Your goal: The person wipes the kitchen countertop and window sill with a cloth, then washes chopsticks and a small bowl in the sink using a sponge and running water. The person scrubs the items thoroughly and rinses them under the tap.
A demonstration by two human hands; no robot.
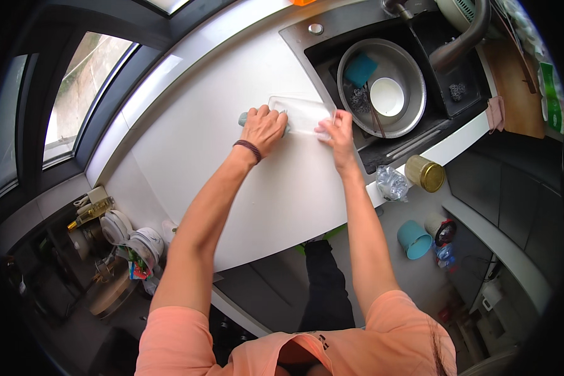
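My left hand [263, 128] presses down on a folded grey-green cloth [243, 119], which shows past both sides of my fingers. The cloth meets the left end of a clear plastic tray or lid [303, 112] lying over the white countertop [291, 188]. At the right end of that plastic piece, my right hand [338, 136] pinches its edge between thumb and fingers. Just right of this hand is the dark sink [322, 56]. The part of the cloth beneath my left palm is hidden.
A metal basin [422, 94] in the sink holds a white bowl [387, 97], a blue sponge [361, 69], steel wool and chopsticks. A lidded glass jar [423, 173] and crumpled plastic bag [392, 182] stand by the sink's front edge. The faucet [456, 51] arches over the right side.
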